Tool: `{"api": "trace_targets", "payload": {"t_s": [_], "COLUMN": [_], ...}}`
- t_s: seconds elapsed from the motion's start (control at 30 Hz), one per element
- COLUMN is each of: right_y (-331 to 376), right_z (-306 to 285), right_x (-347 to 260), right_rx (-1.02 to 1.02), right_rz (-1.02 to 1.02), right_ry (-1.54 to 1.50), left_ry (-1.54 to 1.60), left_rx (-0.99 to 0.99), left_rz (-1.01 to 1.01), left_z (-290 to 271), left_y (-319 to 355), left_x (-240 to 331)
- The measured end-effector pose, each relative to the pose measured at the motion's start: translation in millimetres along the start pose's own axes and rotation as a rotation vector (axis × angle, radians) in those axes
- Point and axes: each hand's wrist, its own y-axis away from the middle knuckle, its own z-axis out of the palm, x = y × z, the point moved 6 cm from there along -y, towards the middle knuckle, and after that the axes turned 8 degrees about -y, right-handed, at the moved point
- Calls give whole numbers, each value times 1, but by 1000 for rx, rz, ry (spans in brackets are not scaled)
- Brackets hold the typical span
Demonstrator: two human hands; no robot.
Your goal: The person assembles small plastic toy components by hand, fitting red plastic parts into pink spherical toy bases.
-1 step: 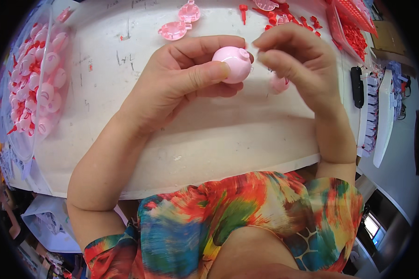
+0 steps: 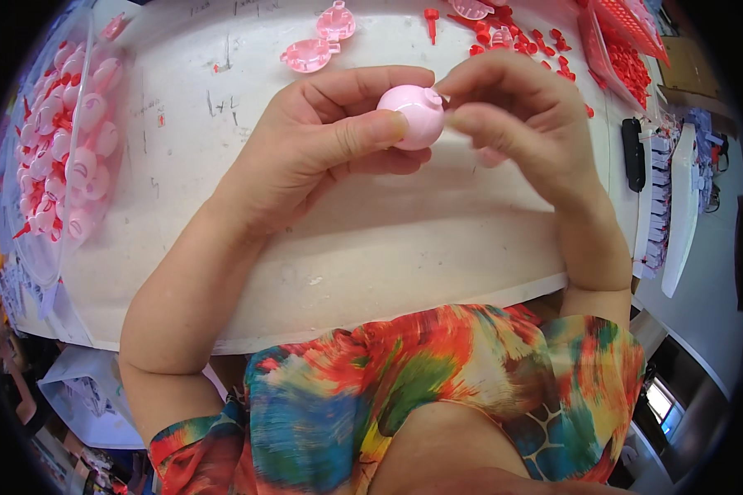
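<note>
Up above white worktable [image 2: 371, 247], left hand [image 2: 322, 148] clamps pink ball-shaped toy [image 2: 413, 117] between thumb and fingers, steadying it. Right hand [image 2: 512, 124] pinches narrow at ball's small nub, for fine work. Clear bag of finished pink pieces [image 2: 66, 157] sits left; red pegs [image 2: 537, 41] lie within reach, top right.

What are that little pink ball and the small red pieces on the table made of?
The pink ball, held in the left hand, looks like moulded plastic: smooth, evenly coloured, with a soft sheen. The small red pieces also look like plastic, glossy and identically shaped. The table seems a painted, scuffed board.
</note>
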Motion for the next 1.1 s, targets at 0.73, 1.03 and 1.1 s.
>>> {"api": "trace_targets", "payload": {"t_s": [0.73, 1.03, 1.1], "right_y": [-8, -6, -10], "right_z": [-105, -122, -120], "right_x": [-31, -14, -9], "right_rx": [285, 212, 185], "right_rz": [54, 190, 211], "right_ry": [991, 1042, 1019], "left_ry": [162, 181, 184], "left_rx": [178, 173, 174], "left_rz": [14, 2, 6], "left_z": [-19, -14, -15], "left_y": [-5, -6, -5], "left_x": [-3, -3, -3]}}
